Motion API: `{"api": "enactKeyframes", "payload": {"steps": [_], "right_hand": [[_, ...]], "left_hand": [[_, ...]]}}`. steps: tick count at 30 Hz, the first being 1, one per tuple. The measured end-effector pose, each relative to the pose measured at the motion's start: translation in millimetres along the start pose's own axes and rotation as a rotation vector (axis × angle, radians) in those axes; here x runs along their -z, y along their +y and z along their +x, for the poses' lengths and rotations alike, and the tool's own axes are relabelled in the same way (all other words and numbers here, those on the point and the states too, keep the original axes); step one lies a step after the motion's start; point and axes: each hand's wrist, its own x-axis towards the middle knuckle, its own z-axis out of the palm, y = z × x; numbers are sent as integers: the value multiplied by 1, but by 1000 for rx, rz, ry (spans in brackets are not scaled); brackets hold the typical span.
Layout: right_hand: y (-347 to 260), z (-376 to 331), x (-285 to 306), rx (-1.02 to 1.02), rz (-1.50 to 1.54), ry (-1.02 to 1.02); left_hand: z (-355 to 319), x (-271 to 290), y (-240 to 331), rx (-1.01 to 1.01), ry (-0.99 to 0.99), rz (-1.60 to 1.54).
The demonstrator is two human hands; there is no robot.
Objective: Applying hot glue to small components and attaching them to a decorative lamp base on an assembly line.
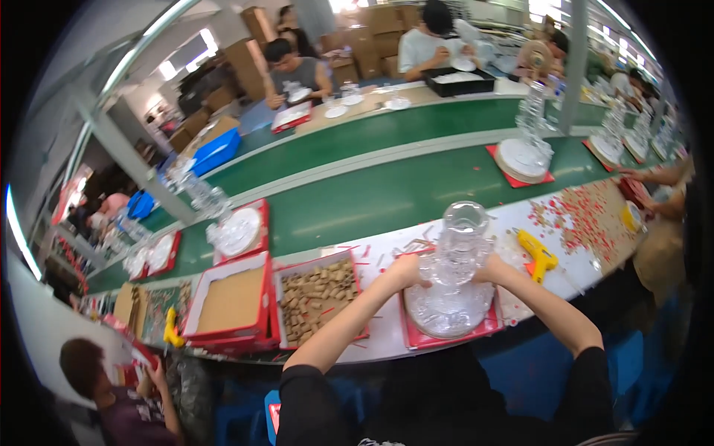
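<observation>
Directly in front of me stands a clear, tower-like plastic or glass piece (460, 241), with a wider round top. My left hand (413, 270) grips it on its left side, and my right hand (487, 269) holds the right side. The fingers are partly hidden by the clear piece. Under it lies a round, whitish clear base (446, 316), resting in a shallow red tray (494, 325) at the near edge of the white worktable. I cannot tell whether the tower is joined to the base. A yellow glue gun (537, 255) lies right of my right hand.
Left are a box of small tan cylinders (318, 293) and a red-rimmed box (229, 301). Small red pieces (576, 219) litter the table's right. Beyond runs a green conveyor (357, 197) carrying similar clear assemblies (525, 152) on red trays. Co-workers sit across and at both sides.
</observation>
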Motion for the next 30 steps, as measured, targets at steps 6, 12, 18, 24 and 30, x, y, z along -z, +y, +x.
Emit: {"api": "enactKeyframes", "payload": {"steps": [6,12,18,24,30], "right_hand": [[-24,-5,29,-36,105,123],[-7,-13,33,-172,552,39],[-90,-136,69,-356,287,253],[-112,-144,21,-97,-147,40],[-107,-148,7,-128,-170,-10]], "left_hand": [[4,38,51,94,-66,-4],[-22,71,55,11,-115,-232],[-160,51,140,138,596,-236],[-196,-34,168,10,331,178],[-171,-37,180,201,187,389]]}}
